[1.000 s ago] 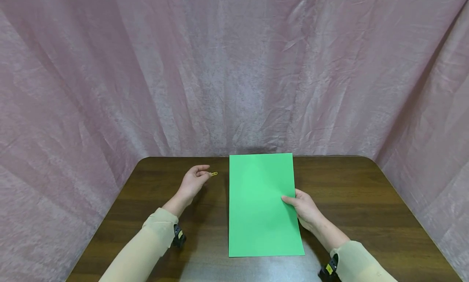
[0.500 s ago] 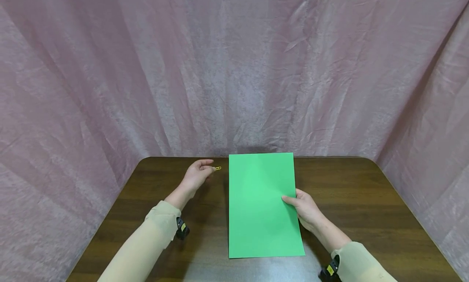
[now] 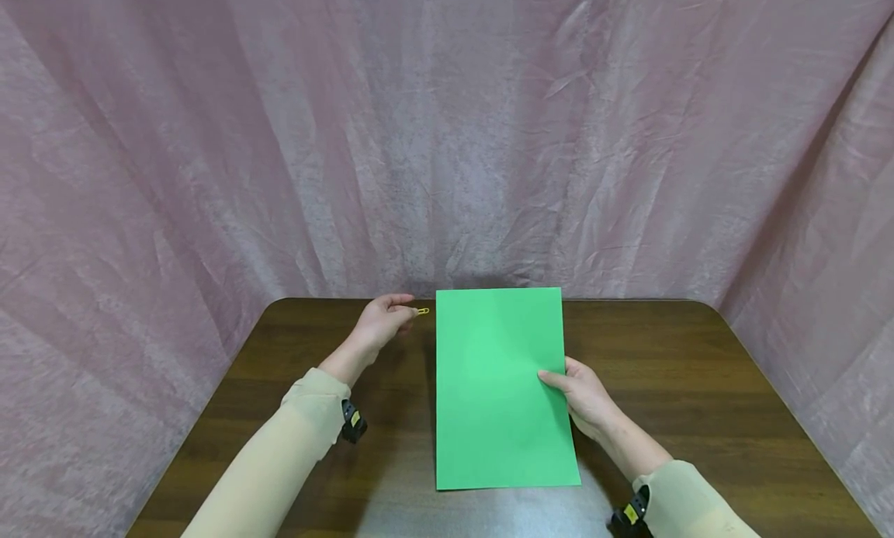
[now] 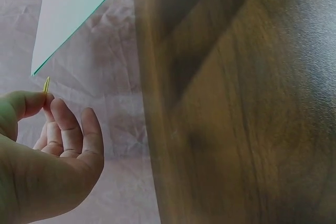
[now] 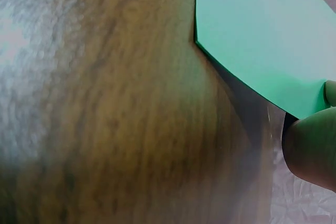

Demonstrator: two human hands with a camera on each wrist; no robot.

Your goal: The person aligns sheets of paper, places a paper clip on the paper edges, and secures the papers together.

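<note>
The person's left hand (image 3: pixel 380 323) is pinching a small yellow wire paper clip (image 3: pixel 422 311) between thumb and fingertip, the other fingers curling loosely beneath; it is hovering above the far left part of the table. The clip is pointing toward the upper left corner of the sheet and is sitting just beside that corner, a narrow gap showing between them. In the left wrist view the same hand (image 4: pixel 44 153) is showing the clip (image 4: pixel 46 84) standing up from the thumb tip, right under the corner of the paper (image 4: pixel 73 9).

The right hand (image 3: pixel 585 398) is gripping a flat rectangular sheet of bright green paper (image 3: pixel 499 390) at its right edge, the thumb lying on top and the fingers tucked below. The sheet is being held lifted, its near edge low over the table and its far edge over the table's back edge. In the right wrist view the paper (image 5: pixel 257 35) is hanging clear above the wood, casting a shadow, with a fingertip (image 5: pixel 311 153) at its edge.

Beneath all this is lying a dark brown wooden table (image 3: pixel 698 398) with rounded corners. Behind and to both sides a crumpled pink fabric curtain (image 3: pixel 447 134) is hanging. Both forearms are wearing pale beige sleeves (image 3: pixel 279 460).
</note>
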